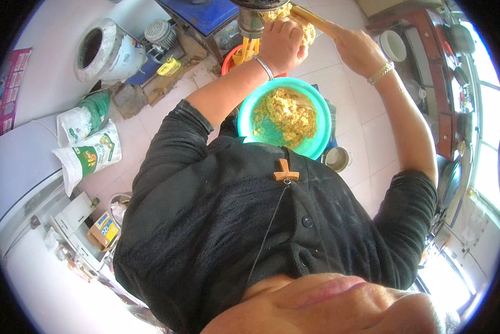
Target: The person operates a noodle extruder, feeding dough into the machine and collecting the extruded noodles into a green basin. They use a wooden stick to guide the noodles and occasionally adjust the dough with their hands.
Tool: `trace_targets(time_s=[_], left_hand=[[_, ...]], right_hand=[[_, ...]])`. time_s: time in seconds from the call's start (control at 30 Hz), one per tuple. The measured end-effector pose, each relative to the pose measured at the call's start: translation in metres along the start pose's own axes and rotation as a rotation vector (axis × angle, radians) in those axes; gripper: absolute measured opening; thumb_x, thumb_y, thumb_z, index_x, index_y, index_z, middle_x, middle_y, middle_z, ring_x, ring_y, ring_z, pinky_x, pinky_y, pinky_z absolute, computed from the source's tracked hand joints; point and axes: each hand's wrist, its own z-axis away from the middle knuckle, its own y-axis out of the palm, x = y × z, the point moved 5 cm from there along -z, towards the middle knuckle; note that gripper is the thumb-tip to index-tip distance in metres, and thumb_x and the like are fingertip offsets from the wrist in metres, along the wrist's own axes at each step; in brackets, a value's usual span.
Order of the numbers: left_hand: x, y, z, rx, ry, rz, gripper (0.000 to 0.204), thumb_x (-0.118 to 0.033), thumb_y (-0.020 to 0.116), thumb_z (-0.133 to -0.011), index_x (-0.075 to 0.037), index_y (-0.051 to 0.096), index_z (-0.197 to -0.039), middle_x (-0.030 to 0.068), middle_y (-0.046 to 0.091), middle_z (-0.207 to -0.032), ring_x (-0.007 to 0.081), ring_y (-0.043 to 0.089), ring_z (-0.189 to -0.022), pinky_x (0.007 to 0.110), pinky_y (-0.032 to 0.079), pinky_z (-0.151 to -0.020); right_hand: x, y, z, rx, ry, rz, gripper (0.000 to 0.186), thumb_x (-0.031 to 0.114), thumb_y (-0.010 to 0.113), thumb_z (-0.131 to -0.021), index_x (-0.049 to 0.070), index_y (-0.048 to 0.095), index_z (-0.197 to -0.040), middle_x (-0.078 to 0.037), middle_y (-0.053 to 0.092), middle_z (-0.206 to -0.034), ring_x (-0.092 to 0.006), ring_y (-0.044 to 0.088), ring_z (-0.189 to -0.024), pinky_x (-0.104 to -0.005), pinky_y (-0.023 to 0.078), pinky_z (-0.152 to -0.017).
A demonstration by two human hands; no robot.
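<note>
At the top, my right hand (361,51) grips the near end of a wooden stick (312,20), whose far end reaches crumbly yellow dough (308,37) at the top of a metal machine (251,23). Just left of that, my left hand (283,45) is closed with fingers curled beside the dough; what they hold is hidden. Thick yellow strips (249,49) hang below the machine's round metal outlet, over a red basin (226,65) partly behind my left wrist. Closer to my body, a teal basin (324,114) holds more crumbly yellow dough (292,118).
A blue-topped table (205,15) stands beyond the machine. At left are a drum-shaped machine (108,58), a motor (160,34) and white-green sacks (94,156). A small metal pot (337,159) sits right of the teal basin; a white bucket (393,47) stands farther right.
</note>
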Motion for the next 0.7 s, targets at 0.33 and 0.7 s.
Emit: trace_targets(time_s=[0.33, 0.7], left_hand=[[-0.002, 0.004, 0.003, -0.016, 0.012, 0.012, 0.036, -0.026, 0.076, -0.070, -0.009, 0.060, -0.097, 0.0093, 0.062, -0.102, 0.0292, 0.058, -0.099, 0.047, 0.042, -0.089], [0.002, 0.008, -0.002, 0.036, 0.078, -0.049, 0.031, -0.029, 0.074, -0.073, -0.010, 0.062, -0.094, 0.0081, 0.061, -0.101, 0.0280, 0.058, -0.102, 0.048, 0.042, -0.091]], right_hand=[[0.002, 0.026, -0.030, 0.067, -0.047, 0.021, 0.056, 0.008, 0.050, -0.100, 0.025, 0.046, -0.153, -0.022, 0.072, -0.086, -0.0382, 0.072, -0.071, -0.0481, 0.058, -0.066], [0.031, -0.005, -0.030, 0.096, -0.210, 0.365, 0.068, 0.011, 0.054, -0.093, 0.025, 0.040, -0.158, -0.013, 0.075, -0.090, -0.0289, 0.071, -0.072, -0.0406, 0.055, -0.058]])
